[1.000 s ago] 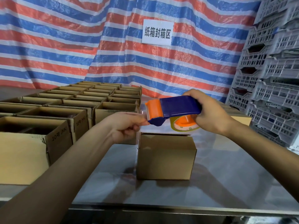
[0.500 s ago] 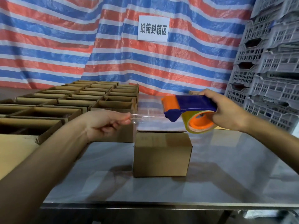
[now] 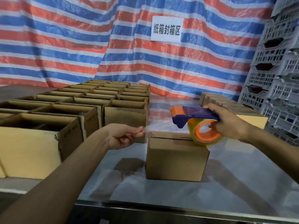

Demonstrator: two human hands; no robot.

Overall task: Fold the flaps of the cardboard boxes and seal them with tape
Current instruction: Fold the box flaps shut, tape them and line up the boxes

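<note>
Holding tape (image 3: 155, 126), disp. (image 3: 199, 111) over shut box (image 3: 176, 160); others (image 3: 126, 117) open.

A red, white and blue striped tarp (image 3: 64, 46) hangs behind the shiny metal bench (image 3: 234, 183). A white sign (image 3: 166, 29) sits at 12 o'clock; grey crates (image 3: 278, 75) are stacked at 2 o'clock.

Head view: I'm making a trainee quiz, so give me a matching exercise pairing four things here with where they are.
1 tape dispenser
2 tape end
3 closed box
4 open boxes

A in rows on the left
B pinched by the left hand
C gripped by the right hand
D alone on the table, centre

Pairs: 1-C, 2-B, 3-D, 4-A
</note>
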